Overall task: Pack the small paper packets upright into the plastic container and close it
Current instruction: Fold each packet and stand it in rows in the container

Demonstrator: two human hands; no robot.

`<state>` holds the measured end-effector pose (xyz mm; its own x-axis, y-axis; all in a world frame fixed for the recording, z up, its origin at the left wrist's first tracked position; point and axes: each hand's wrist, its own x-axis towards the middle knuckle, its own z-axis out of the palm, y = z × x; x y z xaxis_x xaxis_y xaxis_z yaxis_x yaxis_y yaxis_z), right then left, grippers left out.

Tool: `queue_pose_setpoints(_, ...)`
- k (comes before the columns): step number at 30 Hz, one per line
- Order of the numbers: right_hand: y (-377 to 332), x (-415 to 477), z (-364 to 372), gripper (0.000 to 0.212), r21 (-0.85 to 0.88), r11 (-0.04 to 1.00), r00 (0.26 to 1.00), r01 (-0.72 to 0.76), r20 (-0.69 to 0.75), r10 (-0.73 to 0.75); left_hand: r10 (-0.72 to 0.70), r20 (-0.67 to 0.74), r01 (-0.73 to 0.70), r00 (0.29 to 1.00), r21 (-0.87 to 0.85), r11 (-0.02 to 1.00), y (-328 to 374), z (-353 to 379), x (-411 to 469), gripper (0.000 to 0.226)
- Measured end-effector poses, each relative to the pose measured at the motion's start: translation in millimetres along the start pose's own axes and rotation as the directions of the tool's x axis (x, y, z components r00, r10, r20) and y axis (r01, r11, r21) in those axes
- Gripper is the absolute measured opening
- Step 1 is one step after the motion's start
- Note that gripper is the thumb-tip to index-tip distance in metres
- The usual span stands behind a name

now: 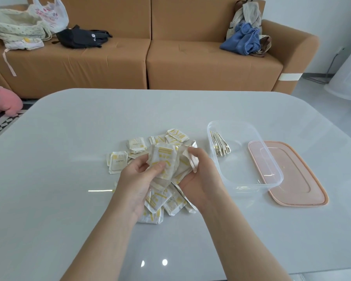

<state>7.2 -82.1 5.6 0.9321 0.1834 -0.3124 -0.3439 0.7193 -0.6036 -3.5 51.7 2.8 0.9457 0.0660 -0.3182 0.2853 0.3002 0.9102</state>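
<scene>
Both hands hold a bunch of packets point(166, 159) above the table point(69, 149): the left hand point(138, 179) pinches them with its thumb, the right hand point(201, 177) curls around them. More packets point(160, 201) lie beneath the hands. Just right of the right hand stands the open container point(251, 179), a few packets point(219, 144) upright inside, its pink lid point(304, 185) beyond.

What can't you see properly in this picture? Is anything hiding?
All in the head view.
Held packets: the left hand and right hand grip a bunch; fingers and overlapping paper hide the count.
Pile under the hands: partly covered by them.
Loose packets: print too small to read.
Standing packets in the container: edge-on, too tightly bunched to count.
Lid: its left edge is seen only through the clear container wall.
</scene>
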Motion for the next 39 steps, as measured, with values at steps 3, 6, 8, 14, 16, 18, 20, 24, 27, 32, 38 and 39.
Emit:
queue_pose_setpoints(3,2,6,0,0.042,0.076,0.997,0.999,-0.006,-0.045,0.010,0.003,-0.016,-0.003,1.000,-0.007,1.000,0,0,1,0.025)
queue_pose_setpoints(6,5,10,-1,0.043,-0.013,1.000,0.987,0.021,-0.159,-0.023,0.021,-0.025,-0.021,0.999,-0.018,1.000,-1,3,0,0.021)
queue_pose_setpoints(8,3,9,-3,0.030,-0.108,0.993,0.980,0.044,-0.190,-0.064,0.023,-0.019,-0.023,1.000,-0.034,0.999,-1,5,0,0.020)
queue_pose_setpoints(14,2,5,0,0.044,-0.194,0.978,0.987,0.079,-0.125,-0.104,0.013,0.003,-0.012,1.000,-0.063,0.998,-1,5,-1,0.018)
queue_pose_setpoints(16,-2,4,-1,0.042,-0.214,0.974,0.982,0.077,-0.150,-0.111,0.010,-0.002,-0.010,1.000,-0.086,0.996,1,4,-2,0.015)
queue_pose_setpoints(18,-6,3,-2,0.042,-0.250,0.966,0.984,0.070,-0.140,-0.107,0.015,-0.010,-0.015,1.000,-0.098,0.995,2,3,-2,0.016)
queue_pose_setpoints(20,-8,1,-3,0.041,-0.281,0.958,0.990,0.057,-0.111,-0.092,0.025,-0.019,-0.027,0.999,-0.094,0.995,4,2,-2,0.019)
queue_pose_setpoints(24,-8,-2,-7,0.025,-0.408,0.911,0.989,0.063,-0.100,-0.113,0.054,-0.050,-0.059,0.997,-0.108,0.992,6,1,-2,0.014)
queue_pose_setpoints(27,-11,-4,-8,0.015,-0.437,0.890,0.967,0.128,-0.147,-0.211,0.072,-0.080,-0.083,0.994,-0.139,0.987,6,0,0,0.009)
queue_pose_setpoints(32,-10,-2,-11,0.027,-0.439,0.881,0.911,0.174,-0.267,-0.313,0.063,-0.099,-0.087,0.993,-0.253,0.964,8,-3,4,0.011)
queue_pose_setpoints(38,3,-2,4,0.031,-0.422,0.902,0.984,0.094,-0.101,-0.150,0.033,-0.129,-0.066,0.991,-0.263,0.963,6,-1,2,0.034)
queue_pose_setpoints(39,4,-3,5,0.028,-0.447,0.888,0.986,0.111,-0.063,-0.155,0.030,-0.136,-0.063,0.990,-0.247,0.967,5,-1,2,0.035)
